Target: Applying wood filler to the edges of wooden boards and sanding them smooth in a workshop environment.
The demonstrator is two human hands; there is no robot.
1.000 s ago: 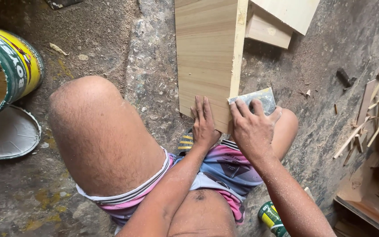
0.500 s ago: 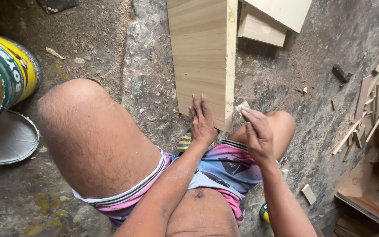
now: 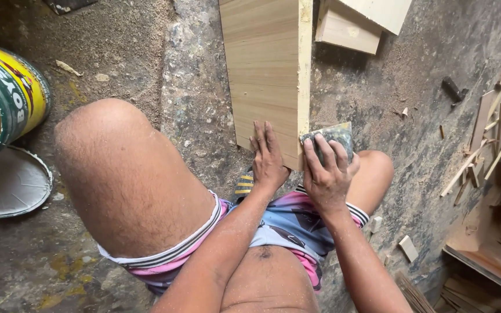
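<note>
**Head view: two hands at a wooden board on the floor**

Head camera, item by item, as I logged it from my remote station.

- Wooden board (image 3: 265, 69): pale, lying flat on the dusty floor (image 3: 146, 64), its near end between the person's knees.
- Left hand (image 3: 268, 153): lay palm down on the board's near end, fingers straight and together; its grip was open and flat, closed around nothing.
- Right hand (image 3: 326, 174): its grip was curled around a folded sheet of sandpaper (image 3: 334, 134), pressed against the board's right edge near the corner.
- Paint tin (image 3: 7, 98): yellow and green, tipped on its side at the left, with its round lid (image 3: 7, 185) on the floor just below it.
- Wood offcuts (image 3: 349, 29): beyond the board, top right.
- Thin wood strips (image 3: 482, 145): scattered at the far right.
</note>
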